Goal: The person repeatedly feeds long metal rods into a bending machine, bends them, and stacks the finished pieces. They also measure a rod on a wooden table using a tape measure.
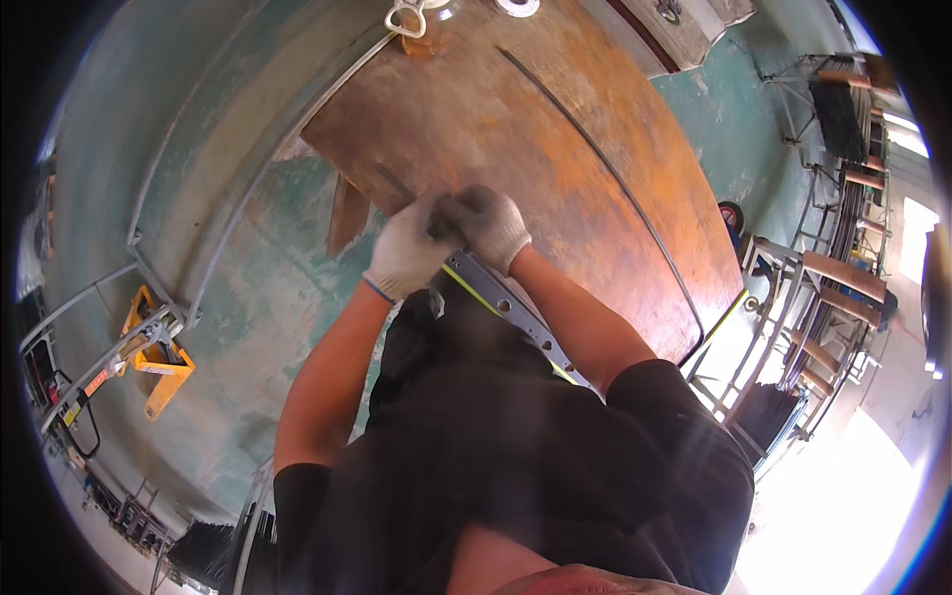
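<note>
Knit-gloved left hand [409, 246] and right hand [493, 223] meet, curled, by the rust-brown tabletop's [496, 119] near edge; whether their grip clamps anything cannot be told. A flat, holed metal bar [524, 322] slants there.

No writing is legible (a red label [96, 383] at left is too small).

You can't make out the dark piece [443, 228] between your left hand [409, 246] and right hand [496, 224]; the top edge crops a white ring [520, 14]
</note>
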The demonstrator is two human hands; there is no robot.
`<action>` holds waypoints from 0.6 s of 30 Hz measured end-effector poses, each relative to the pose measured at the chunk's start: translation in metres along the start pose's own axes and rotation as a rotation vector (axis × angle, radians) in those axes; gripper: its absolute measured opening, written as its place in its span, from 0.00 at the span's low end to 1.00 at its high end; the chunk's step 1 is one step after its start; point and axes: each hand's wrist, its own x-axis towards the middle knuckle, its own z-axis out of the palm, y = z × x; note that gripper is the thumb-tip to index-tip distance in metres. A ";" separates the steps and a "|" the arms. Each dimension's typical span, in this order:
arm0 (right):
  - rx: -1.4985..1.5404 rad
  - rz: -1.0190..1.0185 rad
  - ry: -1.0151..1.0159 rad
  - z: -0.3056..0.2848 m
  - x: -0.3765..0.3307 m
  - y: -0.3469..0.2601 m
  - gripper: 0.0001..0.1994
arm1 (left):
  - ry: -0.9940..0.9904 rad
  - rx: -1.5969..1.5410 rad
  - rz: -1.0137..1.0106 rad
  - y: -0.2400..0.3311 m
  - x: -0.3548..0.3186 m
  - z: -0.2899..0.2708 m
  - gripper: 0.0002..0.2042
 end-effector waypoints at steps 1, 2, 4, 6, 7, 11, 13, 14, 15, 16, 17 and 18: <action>-0.151 -0.110 0.035 0.001 0.009 0.000 0.13 | 0.022 -0.033 -0.039 -0.007 -0.003 -0.008 0.23; -0.172 -0.143 0.090 -0.009 0.027 -0.003 0.13 | 0.043 -0.066 -0.079 -0.016 -0.007 -0.016 0.21; -0.207 -0.212 0.246 -0.036 0.068 -0.009 0.14 | 0.062 -0.144 -0.226 -0.040 -0.019 -0.041 0.18; -0.098 -0.019 0.272 -0.083 0.104 -0.041 0.11 | 0.060 0.014 -0.344 -0.064 -0.031 -0.070 0.18; -0.079 -0.096 0.420 -0.102 0.142 -0.010 0.15 | 0.072 0.088 -0.405 -0.087 -0.037 -0.081 0.18; -0.024 -0.004 0.546 -0.139 0.193 -0.012 0.20 | 0.173 0.154 -0.526 -0.161 -0.062 -0.111 0.17; -0.344 0.101 0.538 -0.146 0.204 -0.006 0.22 | 0.197 0.164 -0.560 -0.158 -0.068 -0.113 0.17; -0.503 0.155 0.533 -0.149 0.207 -0.002 0.23 | 0.207 0.169 -0.576 -0.156 -0.068 -0.115 0.16; -0.531 0.190 0.490 -0.152 0.209 0.006 0.24 | 0.203 0.196 -0.579 -0.155 -0.065 -0.114 0.17; -0.559 0.223 0.445 -0.154 0.212 0.015 0.25 | 0.200 0.221 -0.585 -0.153 -0.062 -0.112 0.17; -0.587 0.258 0.401 -0.155 0.216 0.022 0.25 | 0.196 0.247 -0.589 -0.152 -0.058 -0.109 0.17; -0.610 0.281 0.394 -0.154 0.216 0.022 0.24 | 0.201 0.249 -0.595 -0.152 -0.055 -0.104 0.17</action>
